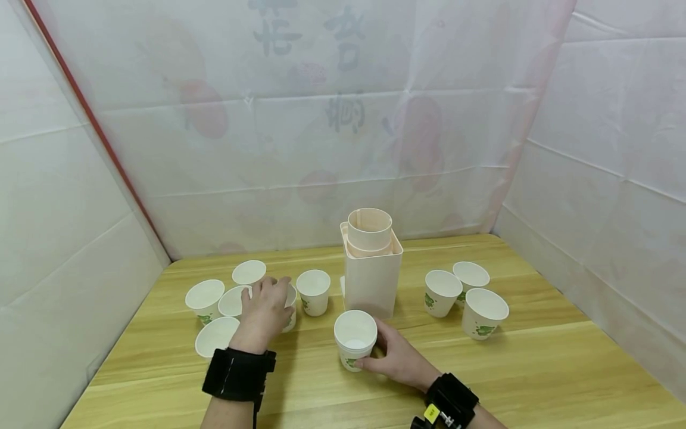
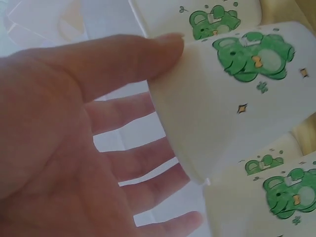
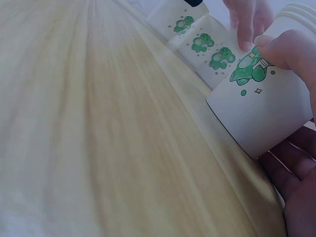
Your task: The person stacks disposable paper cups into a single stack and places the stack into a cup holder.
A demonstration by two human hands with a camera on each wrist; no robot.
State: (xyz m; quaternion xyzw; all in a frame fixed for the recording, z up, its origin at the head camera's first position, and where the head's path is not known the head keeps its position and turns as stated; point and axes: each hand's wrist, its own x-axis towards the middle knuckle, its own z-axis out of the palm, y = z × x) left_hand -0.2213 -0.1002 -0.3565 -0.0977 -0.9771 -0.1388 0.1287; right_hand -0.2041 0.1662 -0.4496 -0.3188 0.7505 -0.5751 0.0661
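My left hand reaches down over a white paper cup in the left group. In the left wrist view the thumb lies on that cup's side, near its rim, and the fingers pass behind it. A green cartoon animal is printed on the cup. My right hand grips a small stack of nested paper cups standing upright at the table's middle. In the right wrist view the thumb presses the stack below its layered rims, and the other fingers are partly hidden behind it.
More paper cups stand at the left, among them one at the far left and another nearer. A lone cup is beside a cream square holder with a round tube in it. Three cups cluster at the right.
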